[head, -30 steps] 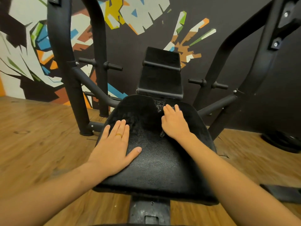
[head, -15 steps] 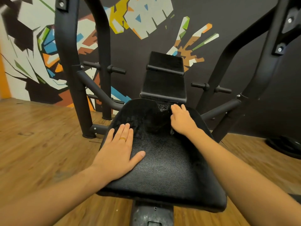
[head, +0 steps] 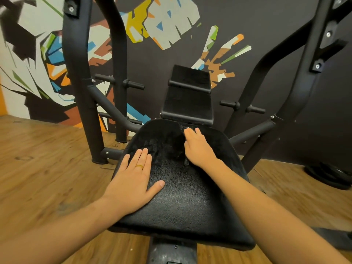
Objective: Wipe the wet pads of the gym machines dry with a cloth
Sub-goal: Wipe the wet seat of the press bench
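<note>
Pad (head: 182, 206) long axis points at wall (head: 257, 20); L hand (head: 133, 184) flat on it, R hand (head: 198, 149) flat on cloth (head: 162, 142).

Left hand (head: 133, 181) lies flat; right hand (head: 198, 149) stretches farther forward, palm down.

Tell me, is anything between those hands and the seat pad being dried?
Only the dark cloth, lying under the right hand on the far half of the seat pad. The left hand rests flat on bare pad. Nothing else.
</note>
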{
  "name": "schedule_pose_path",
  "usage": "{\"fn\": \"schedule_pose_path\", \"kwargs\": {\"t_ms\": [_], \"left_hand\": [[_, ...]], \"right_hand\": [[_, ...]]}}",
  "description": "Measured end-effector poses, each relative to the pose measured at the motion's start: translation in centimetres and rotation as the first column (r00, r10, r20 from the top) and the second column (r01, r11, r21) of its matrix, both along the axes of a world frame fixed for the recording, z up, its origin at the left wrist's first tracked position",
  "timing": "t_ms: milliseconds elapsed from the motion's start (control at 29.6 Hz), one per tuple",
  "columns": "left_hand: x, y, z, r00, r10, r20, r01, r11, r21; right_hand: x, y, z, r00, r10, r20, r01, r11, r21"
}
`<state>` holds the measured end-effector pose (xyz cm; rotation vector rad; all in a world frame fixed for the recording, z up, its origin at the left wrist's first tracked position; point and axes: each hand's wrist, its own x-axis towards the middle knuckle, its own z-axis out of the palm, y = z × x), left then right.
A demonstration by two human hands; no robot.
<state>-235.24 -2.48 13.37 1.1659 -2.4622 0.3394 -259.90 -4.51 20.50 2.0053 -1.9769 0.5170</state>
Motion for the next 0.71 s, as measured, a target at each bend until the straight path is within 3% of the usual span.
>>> {"fn": "schedule_pose_path", "kwargs": {"t_ms": [135,406,608,710], "left_hand": [[0.1,0.1,0.0,1.000,-0.001,0.005,0.001,1.000,0.010],[0.0,-0.1,-0.1,1.000,-0.010,-0.020,0.009,1.000,-0.021],[0.1,0.1,0.0,1.000,-0.019,-0.006,0.019,1.000,0.003],[0.2,-0.1,-0.1,1.000,-0.021,-0.016,0.021,1.000,-0.013]], "right_hand": [[-0.1,-0.3,-0.5,0.995,-0.088,-0.055,0.090,0.996,0.029],[-1.0,1.5,-0.4,0.986,0.140,-0.090,-0.125,0.980,0.152],[-1.8,-1.6,0.2,0.986,-0.164,0.024,0.164,0.986,0.007],[-1.2,0.0,-0.8,0.987,-0.158,-0.037,0.158,0.987,0.001]]}}
